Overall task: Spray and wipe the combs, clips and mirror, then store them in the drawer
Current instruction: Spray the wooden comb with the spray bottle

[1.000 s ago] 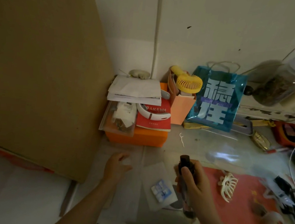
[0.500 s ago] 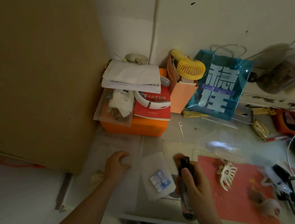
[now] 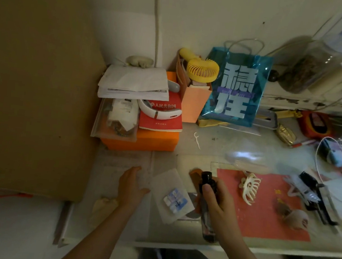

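on the red mat [image 3: 262,220] lies a cream claw clip [image 3: 249,188], teeth splayed.

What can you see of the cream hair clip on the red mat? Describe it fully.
The hair clip is a cream claw clip, plastic by its look, with long curved teeth fanning out from a hinge at its upper left. It lies on its side on the upper left part of the red mat, right of the spray bottle. No hand touches it.
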A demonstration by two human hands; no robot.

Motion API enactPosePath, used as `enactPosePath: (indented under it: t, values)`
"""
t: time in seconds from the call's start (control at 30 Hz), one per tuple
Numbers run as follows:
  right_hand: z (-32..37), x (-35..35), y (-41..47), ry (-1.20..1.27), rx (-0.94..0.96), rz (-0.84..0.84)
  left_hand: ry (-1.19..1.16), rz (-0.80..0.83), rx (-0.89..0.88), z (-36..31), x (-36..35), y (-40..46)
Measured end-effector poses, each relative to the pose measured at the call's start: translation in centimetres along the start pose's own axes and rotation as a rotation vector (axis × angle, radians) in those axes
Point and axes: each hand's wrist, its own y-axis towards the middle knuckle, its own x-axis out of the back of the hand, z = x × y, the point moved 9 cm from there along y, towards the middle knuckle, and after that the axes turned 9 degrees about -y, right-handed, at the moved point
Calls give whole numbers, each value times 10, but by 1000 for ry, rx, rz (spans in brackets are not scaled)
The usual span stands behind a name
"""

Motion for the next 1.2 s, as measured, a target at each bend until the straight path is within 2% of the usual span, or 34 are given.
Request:
enactPosePath:
  t: [0.23,0.37,0.5,0.7,0.93,1.2]
  values:
    - [4,30,-5,51,27,-85,-15,53,-184,-62,-26,-9]
    - [0,58,-8,22,57,-153,-34,178,-234,-88,-51,-15]
    - [-14,84,-10,-4,36,-208,31,231,-251,-100,-76,-24]
    - [-32,101,-2,56,-8,-155,110,265,-279,-111,-112,-37]
    - [-46,139,22,110,-45,-30,124,252,-148,-119,-153,-32]
    - [-72,174,52,54,-74,61,78,193,-40,-112,-172,-26]
